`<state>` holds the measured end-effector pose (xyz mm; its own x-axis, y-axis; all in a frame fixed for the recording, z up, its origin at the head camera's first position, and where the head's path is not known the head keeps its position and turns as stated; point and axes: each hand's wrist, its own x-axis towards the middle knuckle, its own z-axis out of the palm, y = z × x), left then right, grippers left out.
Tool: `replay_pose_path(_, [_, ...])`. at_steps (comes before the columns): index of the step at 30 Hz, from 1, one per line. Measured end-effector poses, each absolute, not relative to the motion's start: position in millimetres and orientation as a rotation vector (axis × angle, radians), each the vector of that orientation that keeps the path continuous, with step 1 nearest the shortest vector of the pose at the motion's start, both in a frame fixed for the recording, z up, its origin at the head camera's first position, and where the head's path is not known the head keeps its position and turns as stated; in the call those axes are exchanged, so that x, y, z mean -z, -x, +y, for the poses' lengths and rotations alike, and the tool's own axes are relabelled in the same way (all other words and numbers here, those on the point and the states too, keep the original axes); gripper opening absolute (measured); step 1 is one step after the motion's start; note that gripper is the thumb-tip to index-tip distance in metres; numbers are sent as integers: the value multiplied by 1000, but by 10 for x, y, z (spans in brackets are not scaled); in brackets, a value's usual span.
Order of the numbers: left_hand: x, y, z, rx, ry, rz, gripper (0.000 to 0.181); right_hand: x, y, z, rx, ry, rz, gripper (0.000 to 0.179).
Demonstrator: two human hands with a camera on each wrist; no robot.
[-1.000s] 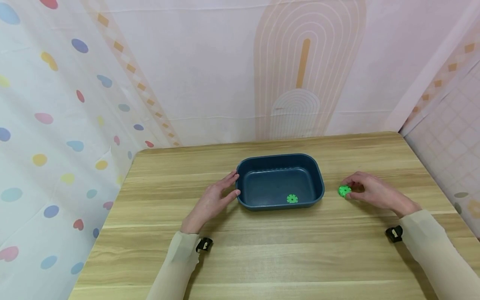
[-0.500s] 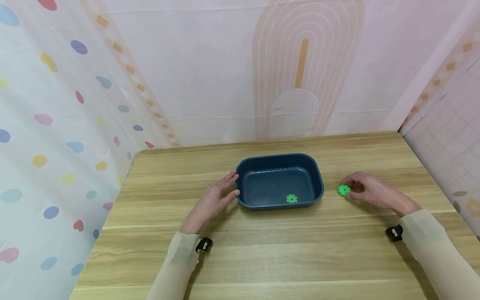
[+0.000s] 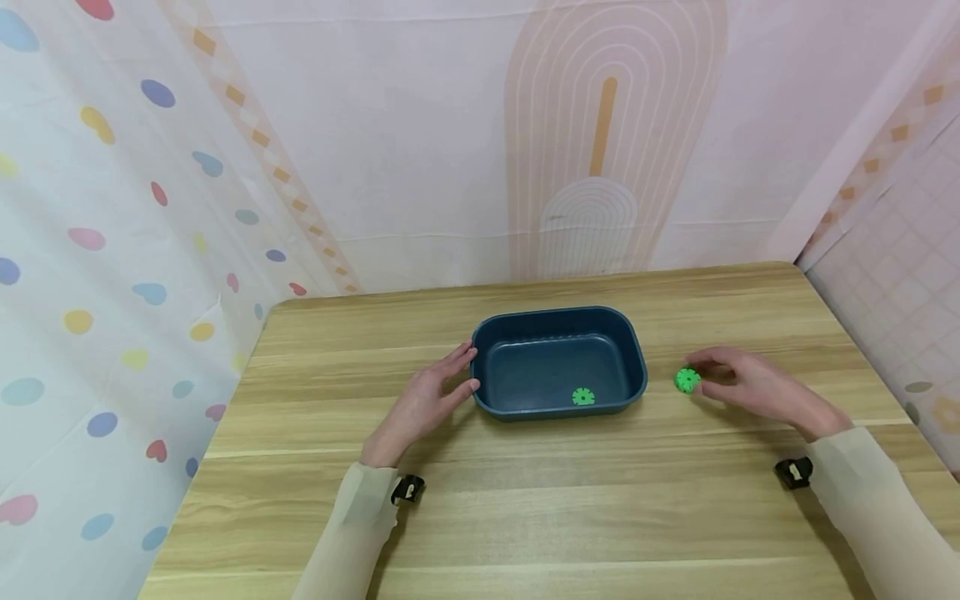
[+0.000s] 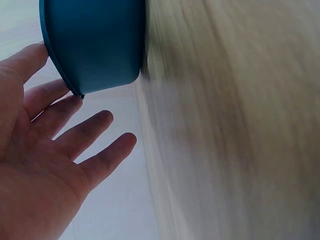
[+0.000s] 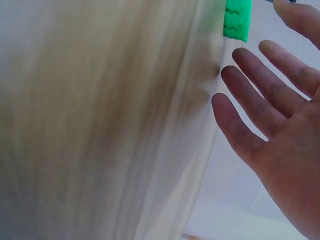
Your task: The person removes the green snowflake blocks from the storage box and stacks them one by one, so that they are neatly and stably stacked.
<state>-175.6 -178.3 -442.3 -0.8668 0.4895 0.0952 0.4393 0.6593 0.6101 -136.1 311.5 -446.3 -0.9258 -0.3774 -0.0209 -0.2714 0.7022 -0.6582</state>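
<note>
A dark blue rectangular plastic bin (image 3: 540, 371) stands on the wooden table. Inside it, by the near wall, lies one green notched disc (image 3: 583, 397) with a small centre hole. My left hand (image 3: 420, 408) rests its thumb and fingertips on the bin's left rim, fingers spread and fairly straight, as the left wrist view shows. Right of the bin is a short stack of green notched discs (image 3: 687, 380), whose layered edge shows in the right wrist view. Beside it my right hand (image 3: 757, 390) has loosely parted fingers, the thumb tip close to the stack and nothing gripped.
The wood-grain table (image 3: 525, 508) runs back to a pale patterned curtain (image 3: 420, 150). Dotted cloth (image 3: 112, 333) hangs along the left side. Each wrist carries a small black device, such as the left wrist camera (image 3: 408, 489).
My right hand has loosened from the green disc stack and drawn back slightly to the right, while the stack stays on the table. The left hand and bin hold still.
</note>
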Motion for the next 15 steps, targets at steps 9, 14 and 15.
replay_pose_path(9, [4428,1757,-1782,-1001,-781,2786,56,4344,1242,3010,1034,433,2843,53])
replay_pose_path(14, [4429,1752,-1785,-999,-771,2787,56,4299,1194,2910,1062,477,2929,46])
replay_pose_path(15, [4430,1752,-1786,-1001,-770,2787,56,4294,1186,2890,1072,494,2947,44])
